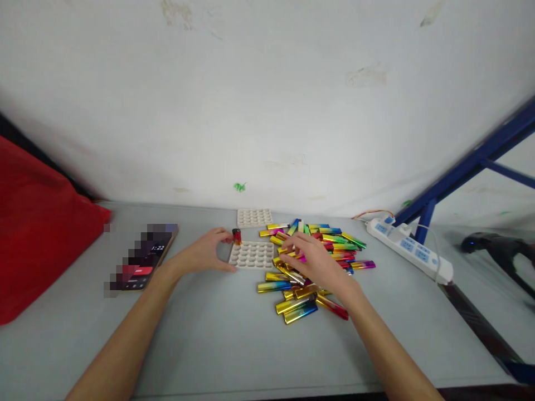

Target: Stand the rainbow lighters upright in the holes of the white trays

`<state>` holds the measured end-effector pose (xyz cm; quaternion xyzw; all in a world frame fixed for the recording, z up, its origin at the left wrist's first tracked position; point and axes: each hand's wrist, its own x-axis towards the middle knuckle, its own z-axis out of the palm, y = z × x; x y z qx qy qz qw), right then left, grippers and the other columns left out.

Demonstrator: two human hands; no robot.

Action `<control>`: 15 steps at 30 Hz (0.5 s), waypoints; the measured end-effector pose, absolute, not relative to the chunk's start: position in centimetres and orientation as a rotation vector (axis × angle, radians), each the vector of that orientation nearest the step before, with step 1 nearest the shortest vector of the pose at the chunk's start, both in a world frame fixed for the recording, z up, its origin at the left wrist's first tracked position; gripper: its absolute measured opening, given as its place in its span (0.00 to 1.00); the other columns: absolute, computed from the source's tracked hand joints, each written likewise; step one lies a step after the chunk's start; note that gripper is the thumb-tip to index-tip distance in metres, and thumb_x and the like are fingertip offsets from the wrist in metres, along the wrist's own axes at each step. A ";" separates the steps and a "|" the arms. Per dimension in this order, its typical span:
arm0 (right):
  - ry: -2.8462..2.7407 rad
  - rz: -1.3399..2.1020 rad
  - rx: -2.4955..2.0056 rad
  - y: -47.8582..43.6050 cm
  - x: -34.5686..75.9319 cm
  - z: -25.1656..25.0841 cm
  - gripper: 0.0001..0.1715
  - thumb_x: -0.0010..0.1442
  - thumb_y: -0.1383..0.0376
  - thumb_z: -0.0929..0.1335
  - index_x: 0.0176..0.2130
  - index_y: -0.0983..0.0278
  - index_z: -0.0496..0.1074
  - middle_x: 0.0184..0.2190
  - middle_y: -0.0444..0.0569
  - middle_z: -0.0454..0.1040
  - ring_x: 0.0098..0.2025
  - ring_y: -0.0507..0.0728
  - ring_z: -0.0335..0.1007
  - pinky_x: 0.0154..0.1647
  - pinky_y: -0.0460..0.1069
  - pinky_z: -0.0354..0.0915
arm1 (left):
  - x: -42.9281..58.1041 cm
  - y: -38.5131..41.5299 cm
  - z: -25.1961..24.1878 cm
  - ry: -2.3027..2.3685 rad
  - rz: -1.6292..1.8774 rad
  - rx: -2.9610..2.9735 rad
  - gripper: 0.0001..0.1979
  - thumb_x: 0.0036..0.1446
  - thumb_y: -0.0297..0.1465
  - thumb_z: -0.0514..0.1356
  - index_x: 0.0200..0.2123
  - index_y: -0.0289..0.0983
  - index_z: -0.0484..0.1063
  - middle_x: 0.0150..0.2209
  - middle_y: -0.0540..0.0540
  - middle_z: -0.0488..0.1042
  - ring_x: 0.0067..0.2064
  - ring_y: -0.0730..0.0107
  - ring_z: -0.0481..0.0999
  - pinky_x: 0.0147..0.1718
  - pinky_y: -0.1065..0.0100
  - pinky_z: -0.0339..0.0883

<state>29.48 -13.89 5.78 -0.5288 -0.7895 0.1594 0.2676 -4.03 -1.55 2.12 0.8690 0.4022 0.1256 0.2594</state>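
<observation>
front pale tray (252,255) sits toward the back edge of the bench (200,340), red tube (237,237) upright at its far left corner. left hand (207,252) has a loose, spread grip beside it, can't tell if it's touching. right hand (310,258) hides part of the shiny pile (296,306), so no clue whether that grip has anything. phone's (155,253) partly pixelated
</observation>
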 end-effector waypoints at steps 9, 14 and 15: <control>-2.172 0.326 -1.597 -20.0 31.6 2.2 0.02 0.76 0.65 0.73 0.47 0.60 0.80 0.47 0.54 0.83 0.50 0.65 0.81 0.54 0.59 0.76 | -2.7 -2.0 2.7 1.154 0.310 2.377 0.34 0.43 0.58 0.76 0.45 0.42 0.79 0.48 0.43 0.83 0.50 0.46 0.83 0.54 0.56 0.78; -2.026 0.411 -1.578 -19.2 32.1 2.0 0.08 0.76 0.66 0.71 0.52 0.60 0.81 0.49 0.55 0.83 0.49 0.64 0.82 0.53 0.59 0.78 | -2.1 -2.4 2.9 1.156 0.322 2.364 0.33 0.41 0.57 0.77 0.42 0.41 0.79 0.47 0.42 0.83 0.49 0.44 0.83 0.53 0.54 0.77; -1.961 0.458 -1.567 -19.2 32.4 2.0 0.09 0.76 0.65 0.71 0.53 0.59 0.81 0.49 0.55 0.83 0.48 0.63 0.82 0.52 0.58 0.79 | -1.9 -2.5 2.9 1.150 0.333 2.363 0.32 0.41 0.57 0.77 0.42 0.41 0.78 0.46 0.42 0.83 0.48 0.44 0.83 0.53 0.54 0.77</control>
